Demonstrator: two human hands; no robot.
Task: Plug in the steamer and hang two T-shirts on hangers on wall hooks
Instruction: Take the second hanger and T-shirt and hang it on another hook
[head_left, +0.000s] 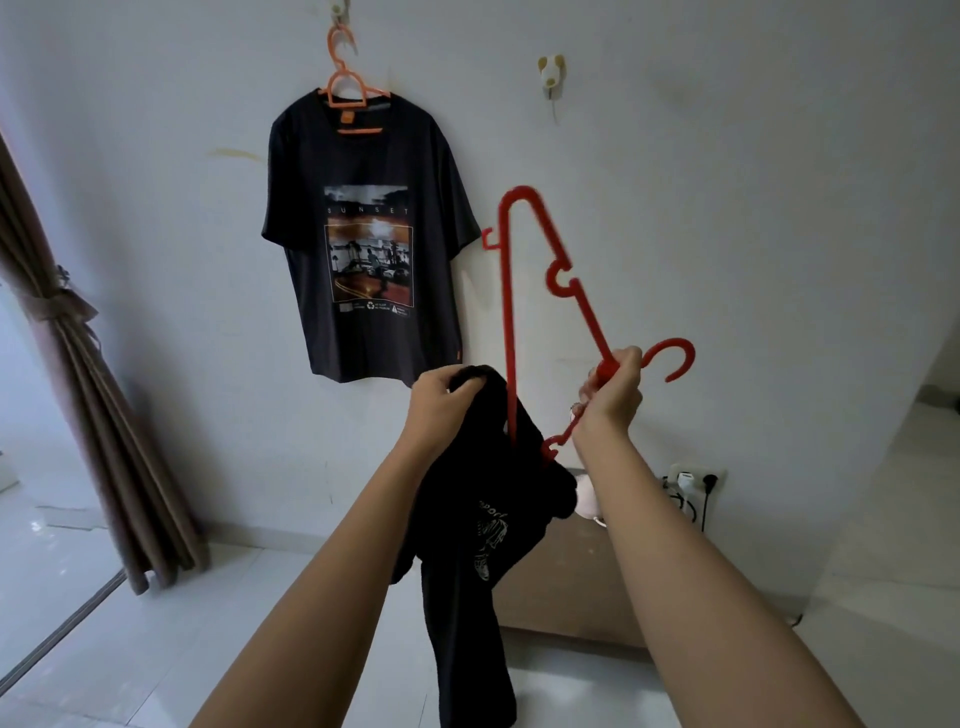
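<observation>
Hanging dark T-shirt: "SUNSET" above photo print. Held black T-shirt: partial "sport".

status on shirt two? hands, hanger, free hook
Left hand grips bunched black T-shirt; right hand holds red plastic hanger at neck. One hanger end inside shirt. Cream wall hook free, nothing blocking.

wall: white | floor: glossy pale tiles | curtain: brown, tied, left

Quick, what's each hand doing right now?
Left hand: closed, gripping the black printed T-shirt.
Right hand: closed, holding the red plastic hanger.
</observation>
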